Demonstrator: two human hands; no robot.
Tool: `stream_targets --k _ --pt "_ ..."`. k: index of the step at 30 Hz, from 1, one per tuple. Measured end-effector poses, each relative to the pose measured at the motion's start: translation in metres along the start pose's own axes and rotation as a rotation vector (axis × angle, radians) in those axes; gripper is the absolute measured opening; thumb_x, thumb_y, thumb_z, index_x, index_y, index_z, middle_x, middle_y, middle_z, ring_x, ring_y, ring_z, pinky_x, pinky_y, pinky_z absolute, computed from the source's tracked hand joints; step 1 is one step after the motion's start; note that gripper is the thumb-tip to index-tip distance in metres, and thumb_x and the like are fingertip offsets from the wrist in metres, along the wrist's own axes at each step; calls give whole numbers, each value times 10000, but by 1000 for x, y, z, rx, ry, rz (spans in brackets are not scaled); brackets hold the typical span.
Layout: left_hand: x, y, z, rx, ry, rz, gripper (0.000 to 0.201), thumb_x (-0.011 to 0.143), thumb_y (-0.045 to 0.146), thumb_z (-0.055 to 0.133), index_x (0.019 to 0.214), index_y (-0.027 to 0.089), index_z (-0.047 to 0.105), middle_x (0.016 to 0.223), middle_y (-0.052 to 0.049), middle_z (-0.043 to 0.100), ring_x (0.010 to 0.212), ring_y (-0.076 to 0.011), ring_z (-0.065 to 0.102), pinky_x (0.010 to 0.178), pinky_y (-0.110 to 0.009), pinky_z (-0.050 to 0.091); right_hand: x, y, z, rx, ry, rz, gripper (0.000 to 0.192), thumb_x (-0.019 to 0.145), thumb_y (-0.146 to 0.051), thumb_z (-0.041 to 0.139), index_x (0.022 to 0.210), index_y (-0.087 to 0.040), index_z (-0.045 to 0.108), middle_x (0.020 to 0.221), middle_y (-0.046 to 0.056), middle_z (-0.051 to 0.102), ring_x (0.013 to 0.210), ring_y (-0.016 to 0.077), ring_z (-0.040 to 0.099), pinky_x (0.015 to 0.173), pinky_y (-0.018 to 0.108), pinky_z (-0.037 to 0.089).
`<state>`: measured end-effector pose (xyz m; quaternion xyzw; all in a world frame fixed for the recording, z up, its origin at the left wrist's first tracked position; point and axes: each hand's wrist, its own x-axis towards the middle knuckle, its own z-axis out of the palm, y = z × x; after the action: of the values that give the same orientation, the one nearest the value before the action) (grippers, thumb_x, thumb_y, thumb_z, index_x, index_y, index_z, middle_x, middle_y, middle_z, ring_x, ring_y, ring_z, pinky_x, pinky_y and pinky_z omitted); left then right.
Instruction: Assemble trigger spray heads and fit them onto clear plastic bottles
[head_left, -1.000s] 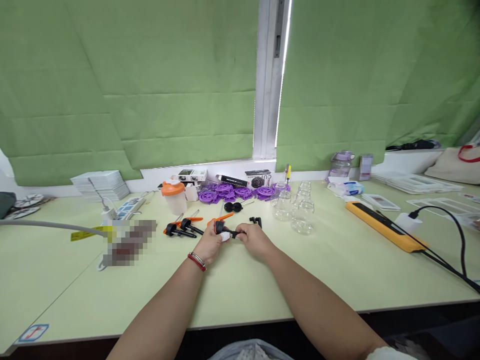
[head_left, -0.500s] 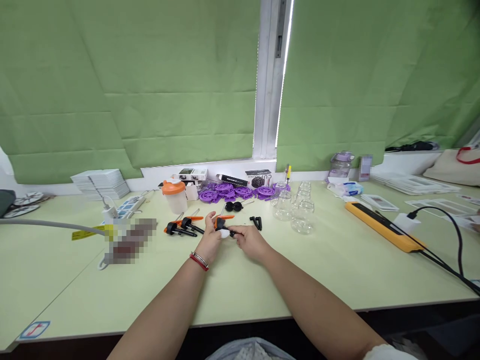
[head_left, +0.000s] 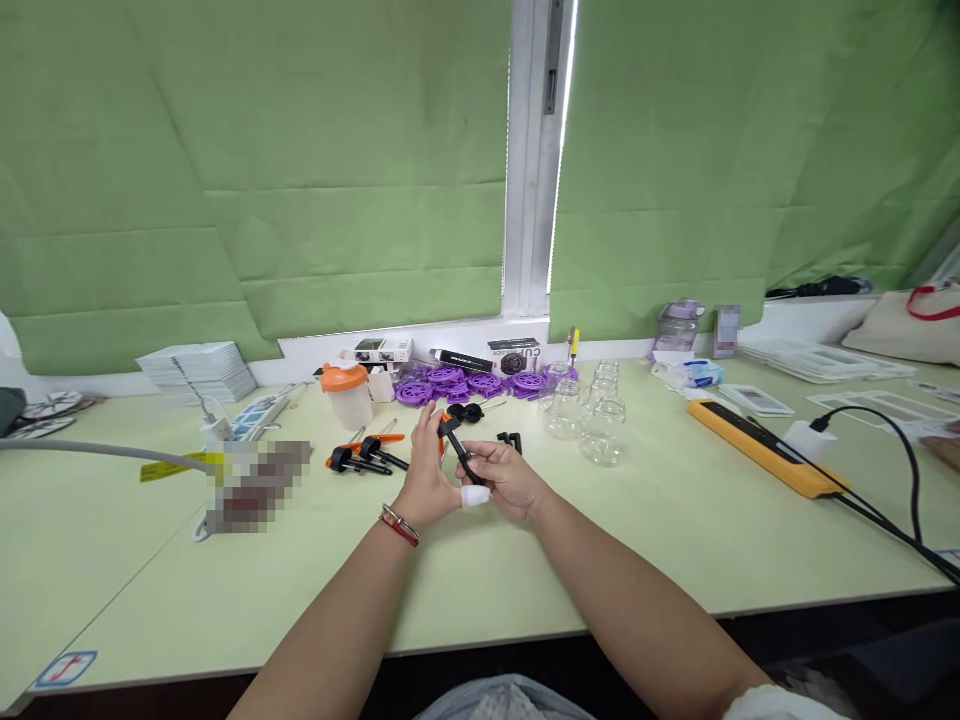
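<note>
Between my hands is a black cap with a black tube (head_left: 459, 451), tilted, with orange showing beside the cap. My left hand (head_left: 426, 478) holds it at the cap end, its fingers pointing up and its thumb, wrapped in white, stretched toward the tube's lower end. With bent fingers my right hand (head_left: 508, 480) grips the lower part of that tube. Two similar black caps with tubes and orange levers (head_left: 373, 450) lie to the left. Just beyond my right hand rest small black elbow pieces (head_left: 511, 440). Round black parts (head_left: 465, 412) sit behind.
Several clear glass jars (head_left: 602, 445) stand to the right. Purple plastic wheels (head_left: 446, 383) are piled at the back, beside an orange-lidded shaker cup (head_left: 348, 400). An orange power strip (head_left: 765, 450) with cables lies far right; a white power strip (head_left: 259, 412) lies left.
The black cap and tube have been raised and turned, so the tube now shows tilted between my hands. My left thumb has swung out toward my right hand.
</note>
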<state>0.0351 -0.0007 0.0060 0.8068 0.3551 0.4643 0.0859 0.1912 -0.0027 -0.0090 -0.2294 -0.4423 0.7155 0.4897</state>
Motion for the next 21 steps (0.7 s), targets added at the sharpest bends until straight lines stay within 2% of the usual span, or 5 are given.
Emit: stream_targets --k 5,10,21 --pt "0 1 2 190 -90 2 1265 473 446 771 1461 147 39 1423 -220 241 1330 -398 221 1056 -567 228 0 3 -3 33 -22 44 403 618 -249 785 980 -134 650 706 45 683 545 123 591 574 267 452" --pt "-2 5 5 286 -100 14 1275 455 459 756 1461 118 50 1390 -222 267 1294 -399 261 1051 -554 231 -1 3 -1 52 -15 73 367 631 -225 775 963 -117 659 697 42 677 544 117 595 594 270 467" --pt "-4 8 6 252 -117 -51 1223 433 545 733 1444 178 150 1372 -186 293 1258 -381 317 1003 -574 278 -3 1 4 49 -4 105 370 624 -240 784 939 -102 647 702 41 667 540 105 599 578 242 481"
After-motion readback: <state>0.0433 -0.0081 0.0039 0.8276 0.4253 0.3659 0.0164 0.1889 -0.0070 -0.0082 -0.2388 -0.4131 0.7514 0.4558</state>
